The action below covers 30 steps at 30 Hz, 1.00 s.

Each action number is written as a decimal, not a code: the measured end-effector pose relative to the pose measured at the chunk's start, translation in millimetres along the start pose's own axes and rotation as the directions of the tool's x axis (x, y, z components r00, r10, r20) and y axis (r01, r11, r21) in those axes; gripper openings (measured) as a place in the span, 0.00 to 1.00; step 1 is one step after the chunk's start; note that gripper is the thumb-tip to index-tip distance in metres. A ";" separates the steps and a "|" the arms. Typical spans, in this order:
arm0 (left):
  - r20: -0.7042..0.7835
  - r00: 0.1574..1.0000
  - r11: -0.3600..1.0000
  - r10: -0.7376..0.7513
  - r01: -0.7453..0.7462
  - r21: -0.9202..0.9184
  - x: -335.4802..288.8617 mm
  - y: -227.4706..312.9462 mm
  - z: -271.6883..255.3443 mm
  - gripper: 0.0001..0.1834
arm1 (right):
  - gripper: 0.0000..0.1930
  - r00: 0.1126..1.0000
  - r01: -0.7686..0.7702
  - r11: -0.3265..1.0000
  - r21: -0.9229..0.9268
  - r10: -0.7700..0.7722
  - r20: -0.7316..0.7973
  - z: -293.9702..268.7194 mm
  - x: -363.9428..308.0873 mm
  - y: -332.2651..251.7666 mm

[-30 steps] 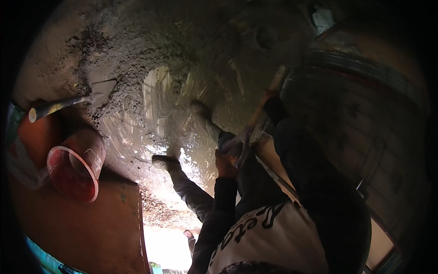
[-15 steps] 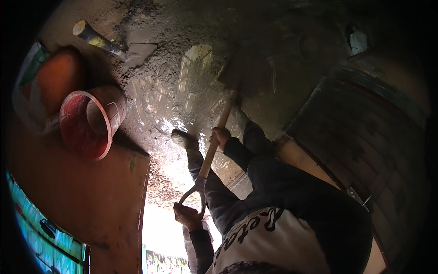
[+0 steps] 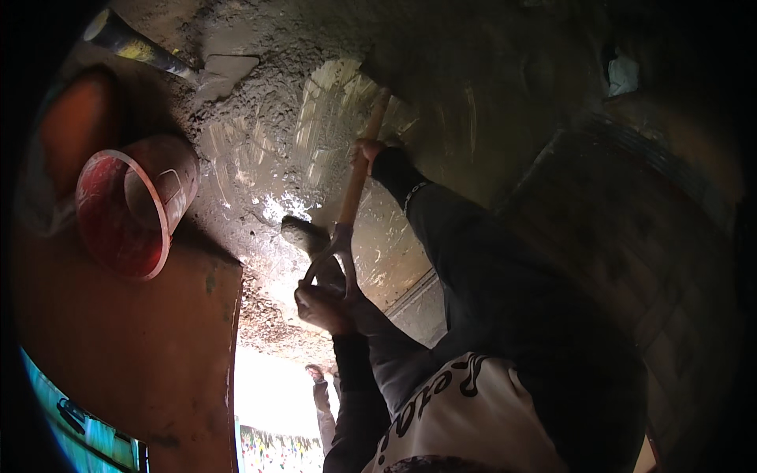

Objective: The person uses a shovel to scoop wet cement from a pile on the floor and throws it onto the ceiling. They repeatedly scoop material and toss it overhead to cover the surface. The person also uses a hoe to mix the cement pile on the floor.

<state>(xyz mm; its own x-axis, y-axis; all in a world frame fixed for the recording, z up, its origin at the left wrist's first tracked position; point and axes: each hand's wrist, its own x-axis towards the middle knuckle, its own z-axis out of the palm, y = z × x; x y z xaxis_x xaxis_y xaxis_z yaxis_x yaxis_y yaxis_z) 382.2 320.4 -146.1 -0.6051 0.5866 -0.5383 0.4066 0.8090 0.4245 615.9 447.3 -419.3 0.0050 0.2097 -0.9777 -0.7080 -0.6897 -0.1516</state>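
I hold a shovel [image 3: 356, 188] slanting away from me over wet, mortar-like mud [image 3: 268, 150]. My left hand [image 3: 322, 309] is closed round its D-shaped handle near my body. Farther along, my right hand [image 3: 368, 150] grips the wooden shaft, with the arm stretched out. The shovel's blade lies in deep shadow at the far end, so its edge and any load are hard to make out. Below the shaft, my mud-coated boot [image 3: 303, 234] stands on the wet floor, close to the handle.
A red bucket [image 3: 164, 217] lies tipped on its side at left, beside an orange rounded object [image 3: 83, 126]. A second tool with a dark, yellow-marked handle [image 3: 138, 49] rests in the mud. A brown panel [image 3: 126, 339] borders the bright doorway, where part of another person [image 3: 322, 402] shows.
Both hands still hold the shovel. My right hand and the shaft have moved farther away from me, and my body leans forward. The bucket appears slightly farther left as the view shifts.
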 end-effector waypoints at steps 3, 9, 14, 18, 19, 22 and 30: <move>0.042 0.998 0.971 -0.044 0.052 -0.234 -8.7 45.1 53.0 0.15 | 0.05 0.989 0.149 0.988 -0.049 -0.149 0.007 -63.1 27.4 -61.9; -0.016 0.776 0.745 0.630 -0.598 0.296 14.0 32.8 34.5 0.10 | 0.08 0.991 0.119 0.989 0.093 -0.112 -0.077 1.5 -16.4 -42.3; 0.061 0.722 0.685 0.689 -0.676 0.272 5.5 19.7 7.4 0.09 | 0.08 0.997 0.045 0.958 0.282 -0.025 -0.076 -26.9 -49.6 -28.9; 0.122 0.699 0.658 0.705 -0.708 0.256 -14.6 15.4 5.2 0.10 | 0.06 0.971 0.148 0.959 0.242 -0.094 -0.220 -62.9 -89.4 -37.2; 0.137 0.715 0.683 0.686 -0.697 0.220 -24.3 17.4 4.8 0.10 | 0.06 0.953 0.189 0.957 0.218 -0.125 -0.277 -69.8 -105.5 -41.2; 0.234 0.758 0.740 0.609 -0.649 0.176 -42.2 1.8 16.8 0.13 | 0.06 0.953 0.226 0.954 0.195 -0.175 -0.248 -106.3 -145.3 -66.1; 0.607 0.753 0.967 0.255 -0.207 -0.149 -117.8 92.8 69.5 0.17 | 0.13 0.759 0.371 0.792 -0.485 -0.559 -0.332 -288.7 -174.4 -112.3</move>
<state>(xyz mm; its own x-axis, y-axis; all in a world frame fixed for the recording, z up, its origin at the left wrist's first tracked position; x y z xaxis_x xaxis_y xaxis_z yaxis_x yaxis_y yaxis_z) 538.8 329.0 -93.9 0.0640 0.6707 -0.7389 0.4165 0.6549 0.6306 898.4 288.1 -273.6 0.6344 0.3147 -0.7060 -0.2167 -0.8043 -0.5532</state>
